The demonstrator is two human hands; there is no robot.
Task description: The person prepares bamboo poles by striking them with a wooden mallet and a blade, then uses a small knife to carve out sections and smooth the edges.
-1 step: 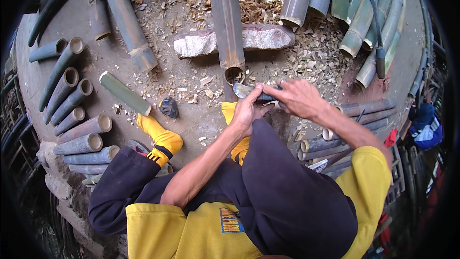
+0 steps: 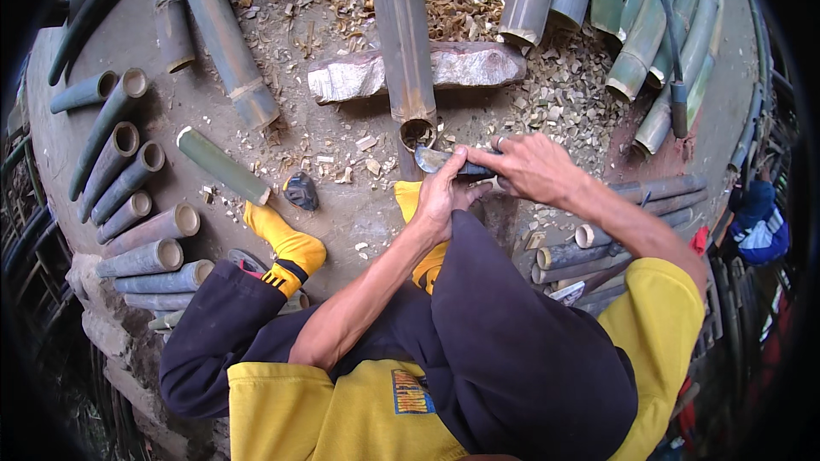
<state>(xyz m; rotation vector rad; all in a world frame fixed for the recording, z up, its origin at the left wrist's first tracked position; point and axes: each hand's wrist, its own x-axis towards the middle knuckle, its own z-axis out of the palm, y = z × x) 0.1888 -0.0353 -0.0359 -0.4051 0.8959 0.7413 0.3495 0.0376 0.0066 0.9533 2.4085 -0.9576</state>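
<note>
My left hand (image 2: 438,198) is closed around a short tool with a curved, pale metal blade (image 2: 431,160). Its thumb lies along the top, and the blade's rounded end points left. My right hand (image 2: 538,172) grips the dark rear part of the same tool, fingers reaching toward the left thumb; much of that part is hidden. Just beyond the blade is the open near end of a long bamboo tube (image 2: 401,43), which rests across a rough pale block (image 2: 346,81). Both hands are above my raised right knee (image 2: 487,265).
Cut bamboo tubes (image 2: 154,258) lie along the left, with more at the far right and by my right knee. A short green bamboo piece (image 2: 222,164) and a tape measure (image 2: 301,191) lie near my left foot. A long-bladed tool (image 2: 678,107) rests at the right; wood chips (image 2: 564,94) litter the ground.
My right hand has shifted slightly up and right, and the right elbow has moved a little outward. The left hand and blade have barely moved.
</note>
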